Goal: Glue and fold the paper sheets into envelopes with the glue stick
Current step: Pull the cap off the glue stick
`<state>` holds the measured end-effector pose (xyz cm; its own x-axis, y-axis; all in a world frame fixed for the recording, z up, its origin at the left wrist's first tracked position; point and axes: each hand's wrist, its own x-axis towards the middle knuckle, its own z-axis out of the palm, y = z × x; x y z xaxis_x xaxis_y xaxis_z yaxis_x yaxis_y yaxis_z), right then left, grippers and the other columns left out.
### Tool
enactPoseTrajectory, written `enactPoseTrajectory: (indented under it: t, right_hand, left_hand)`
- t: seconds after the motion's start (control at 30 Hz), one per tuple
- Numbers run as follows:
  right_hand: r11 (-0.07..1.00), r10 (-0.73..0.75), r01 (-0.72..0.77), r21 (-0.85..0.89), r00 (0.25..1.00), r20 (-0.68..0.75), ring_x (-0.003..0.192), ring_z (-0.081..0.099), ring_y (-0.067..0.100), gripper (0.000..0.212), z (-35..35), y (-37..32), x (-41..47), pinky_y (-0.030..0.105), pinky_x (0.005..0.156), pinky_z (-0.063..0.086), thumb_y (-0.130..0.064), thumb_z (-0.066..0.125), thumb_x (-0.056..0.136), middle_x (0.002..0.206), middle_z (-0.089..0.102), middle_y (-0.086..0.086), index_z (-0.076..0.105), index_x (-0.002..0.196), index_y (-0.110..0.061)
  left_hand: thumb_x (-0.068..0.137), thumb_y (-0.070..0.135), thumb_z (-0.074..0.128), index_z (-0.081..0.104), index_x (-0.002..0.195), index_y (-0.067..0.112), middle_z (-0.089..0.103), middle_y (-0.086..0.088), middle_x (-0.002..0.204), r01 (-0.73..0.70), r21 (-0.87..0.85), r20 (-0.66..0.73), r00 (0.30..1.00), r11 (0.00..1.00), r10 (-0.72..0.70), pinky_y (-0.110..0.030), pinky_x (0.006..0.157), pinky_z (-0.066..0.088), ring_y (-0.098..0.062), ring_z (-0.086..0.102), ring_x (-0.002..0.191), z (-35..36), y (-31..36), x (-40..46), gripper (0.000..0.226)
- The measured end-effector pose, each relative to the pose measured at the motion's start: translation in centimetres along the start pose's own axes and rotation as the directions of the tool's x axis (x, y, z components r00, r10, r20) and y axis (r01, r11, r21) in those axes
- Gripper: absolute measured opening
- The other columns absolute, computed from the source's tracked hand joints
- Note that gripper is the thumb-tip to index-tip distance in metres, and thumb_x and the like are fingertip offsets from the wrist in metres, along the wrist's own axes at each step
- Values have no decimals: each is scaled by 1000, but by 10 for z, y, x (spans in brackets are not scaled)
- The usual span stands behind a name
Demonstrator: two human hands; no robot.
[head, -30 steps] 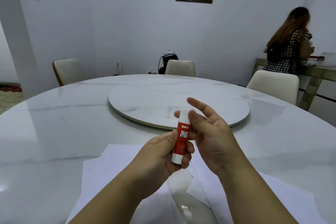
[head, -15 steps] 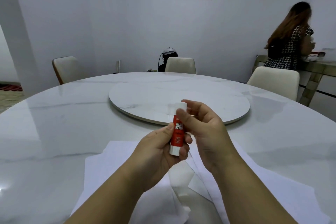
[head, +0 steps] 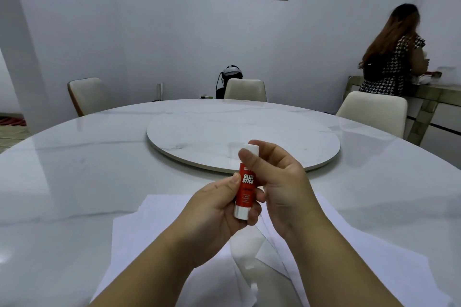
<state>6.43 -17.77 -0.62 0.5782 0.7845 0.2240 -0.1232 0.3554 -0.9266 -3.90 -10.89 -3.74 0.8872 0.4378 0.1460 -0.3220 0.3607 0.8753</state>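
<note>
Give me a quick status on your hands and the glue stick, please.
Left hand gripping glue stick upright by its body. Right hand pinching white cap, still on. Paper sheets flat below, nothing in the way.

Bench bare left and right of the grip; paper sheets lie flat below it, turntable just beyond, chairs far off.

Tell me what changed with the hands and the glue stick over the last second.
The right hand, whose fingers were spread open beside the white cap, has closed its thumb and fingers onto the cap. Both hands lifted the glue stick slightly higher in view. Unchanged: the left hand keeps its grip on the red body, the stick stays upright and capped, and the paper sheets lie on the table.
</note>
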Motion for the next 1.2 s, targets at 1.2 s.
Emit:
enactPoseTrajectory:
  t: [1.2]
  right_hand:
    - [931,-156,235,279,948,-278,74,62,7,21,-4,-49,32,21,73,45,-2,69,79,82,73,-2,67,92,-19]
  left_hand:
    - [84,31,49,70,99,-2,57,-7,69,-16,-151,-21,1000,988,12,-21,55,45,-14,49,54,-8,9,-2,41]
